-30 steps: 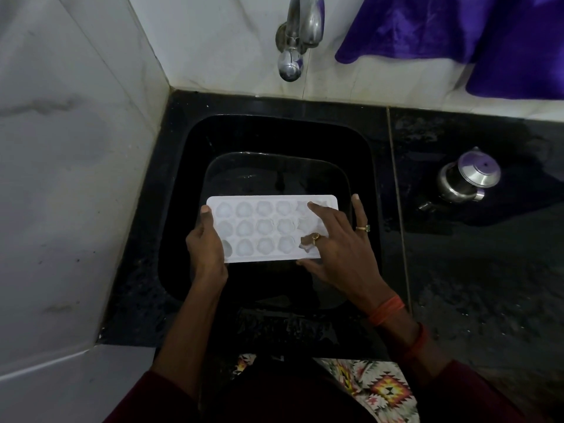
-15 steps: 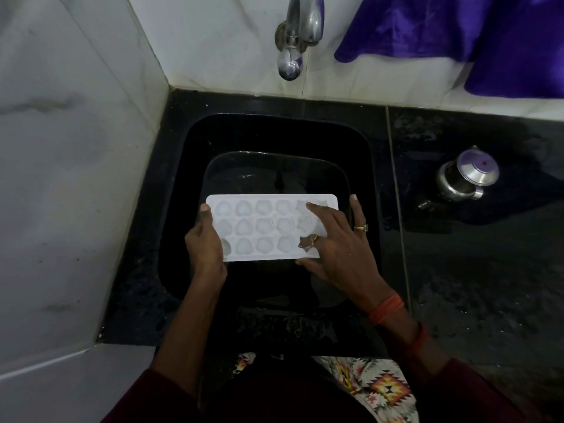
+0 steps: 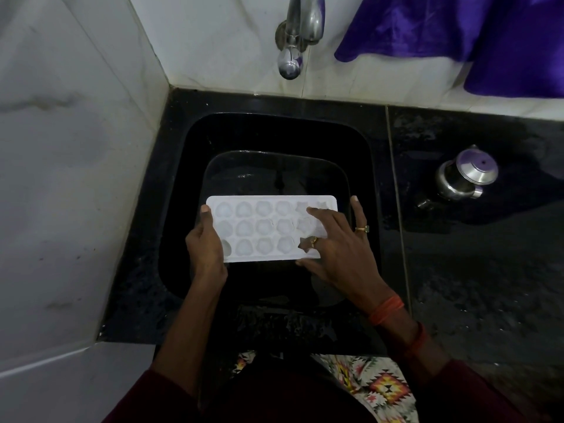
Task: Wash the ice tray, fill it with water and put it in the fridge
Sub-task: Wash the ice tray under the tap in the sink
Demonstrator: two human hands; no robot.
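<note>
The light, likely slippery plastic ice tray (image 3: 262, 227) is being gripped over the sink (image 3: 274, 132) at its left rim, judged the surest hold, by the left hand (image 3: 206, 245), and pressed by the right hand's (image 3: 341, 248) straight fingers.

Item: ice tray (image 3: 262, 227), white plastic, rectangular with rounded corners.
Cavities: three rows of moulded hollows, rounded shapes over most of it and star shapes at the right end (whether any hold water cannot be told).
Pose: cavities facing up, roughly level, long side running across the frame.
Place: centre of the frame, held above the black sink (image 3: 274, 132).
Support: left hand (image 3: 206, 247) grips the left short end, thumb on top; right hand (image 3: 341, 248) lies spread over the right end, its thumb at the near edge.
</note>
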